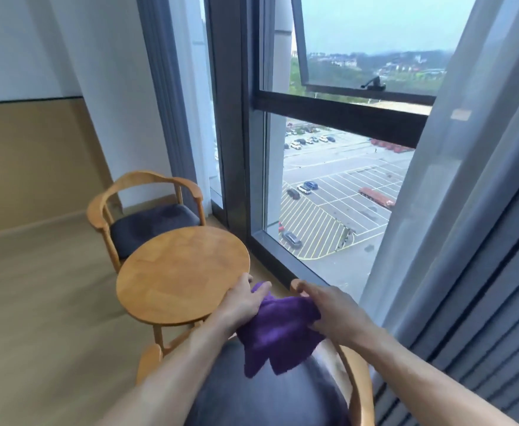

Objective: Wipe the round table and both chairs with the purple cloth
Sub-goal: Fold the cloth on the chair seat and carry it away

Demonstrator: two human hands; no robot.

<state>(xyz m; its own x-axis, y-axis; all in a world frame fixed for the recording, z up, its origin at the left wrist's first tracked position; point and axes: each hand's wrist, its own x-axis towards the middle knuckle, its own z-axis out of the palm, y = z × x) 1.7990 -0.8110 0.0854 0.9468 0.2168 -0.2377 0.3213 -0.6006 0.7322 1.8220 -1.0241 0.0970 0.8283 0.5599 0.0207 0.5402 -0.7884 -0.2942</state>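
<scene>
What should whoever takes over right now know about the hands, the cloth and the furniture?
Left hand: grip on the purple cloth.
Right hand: grip on the cloth's other side.
The cloth hangs between them above the near chair, touching no surface.
The round table stands just ahead, the far chair behind it.
Done: cannot tell what is already wiped.
Left: assume table and both chairs.

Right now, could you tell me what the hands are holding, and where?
Both hands grip the purple cloth by its upper edge: left hand, right hand.
</scene>
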